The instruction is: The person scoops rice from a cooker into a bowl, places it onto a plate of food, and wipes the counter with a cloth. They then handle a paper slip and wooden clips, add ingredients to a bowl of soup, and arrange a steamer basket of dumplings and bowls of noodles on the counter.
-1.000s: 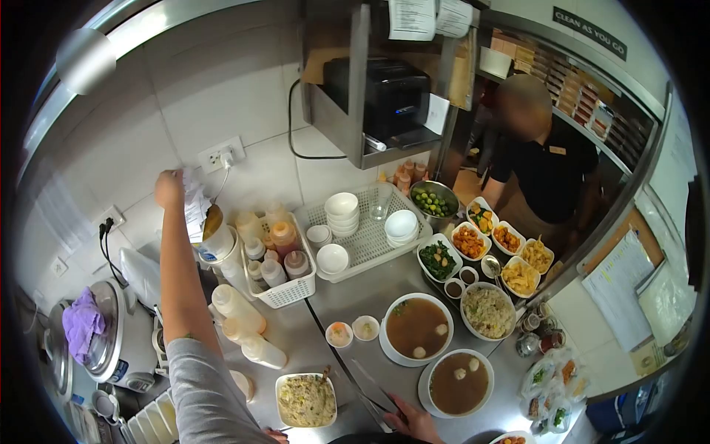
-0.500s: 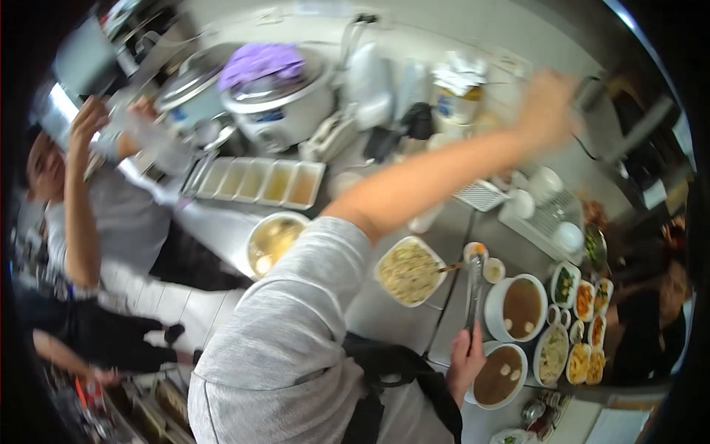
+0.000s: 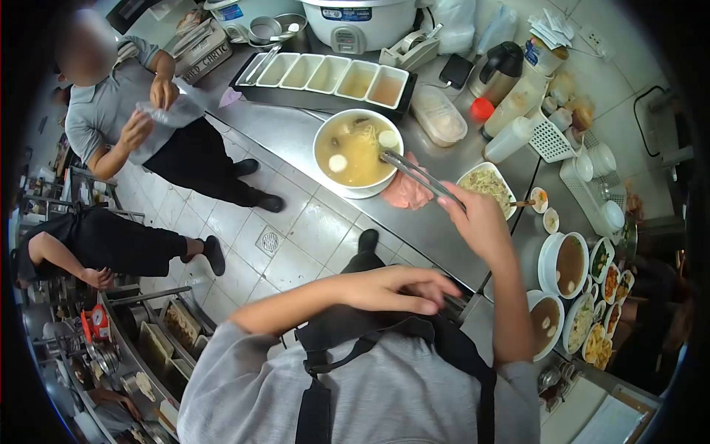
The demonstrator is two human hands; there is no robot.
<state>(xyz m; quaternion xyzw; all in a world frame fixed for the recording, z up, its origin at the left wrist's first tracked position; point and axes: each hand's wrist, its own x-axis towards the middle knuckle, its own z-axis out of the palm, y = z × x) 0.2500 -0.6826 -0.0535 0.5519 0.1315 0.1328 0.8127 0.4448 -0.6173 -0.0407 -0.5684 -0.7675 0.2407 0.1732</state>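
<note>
My right hand point(image 3: 479, 226) is closed around metal tongs point(image 3: 420, 172), whose tips reach over the rim into a white bowl of noodle soup point(image 3: 359, 152). Yellow noodles, pale round slices and dark pieces show in the broth. A pink cloth point(image 3: 407, 185) lies against the bowl's right side, beneath the tongs. My left hand point(image 3: 403, 288) hovers in front of my apron, fingers apart and holding nothing. To the right of the bowl sits a white dish of shredded food point(image 3: 487, 185) with a brown handle sticking out.
Behind the bowl stands a row of sauce containers point(image 3: 325, 78). A lidded plastic tub point(image 3: 439, 115), squeeze bottle point(image 3: 510, 139) and thermos point(image 3: 499, 70) stand nearby. Brown soup bowls point(image 3: 569, 266) and several side dishes fill the right. A co-worker point(image 3: 122, 111) handles a plastic bag at left; another stands below.
My left arm has come down from its reach to the upper right to my front. My right hand has carried the tongs leftward to the noodle soup. The view has shifted.
</note>
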